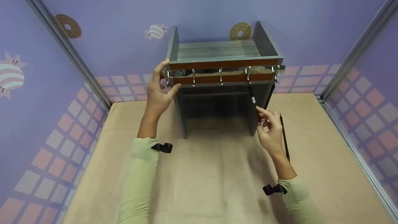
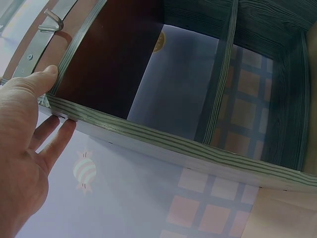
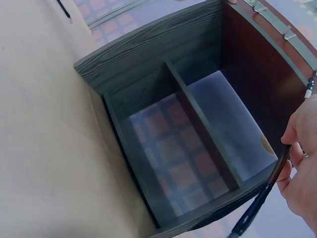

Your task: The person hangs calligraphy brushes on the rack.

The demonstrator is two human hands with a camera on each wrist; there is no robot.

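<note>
A grey wooden shelf unit (image 1: pixel 217 53) stands on the tan table, with a brown front board that carries a rail of metal hooks (image 1: pixel 220 73). My left hand (image 1: pixel 168 79) holds its upper left corner. In the left wrist view the thumb (image 2: pixel 47 74) lies on the front edge and straight fingers (image 2: pixel 62 134) lie along the side panel. A black strap (image 1: pixel 251 93) hangs from the right-hand hooks. My right hand (image 1: pixel 260 112) pinches it in front of the unit's right wall. The right wrist view shows the strap (image 3: pixel 257 203) running down past that hand (image 3: pixel 290 158).
The tan table surface (image 1: pixel 217 174) spreads in front of the unit. Purple patterned walls close in at the back and on both sides, with metal rails (image 1: pixel 351 137) along the edges. Inside the unit a divider (image 3: pixel 198 124) splits the open space.
</note>
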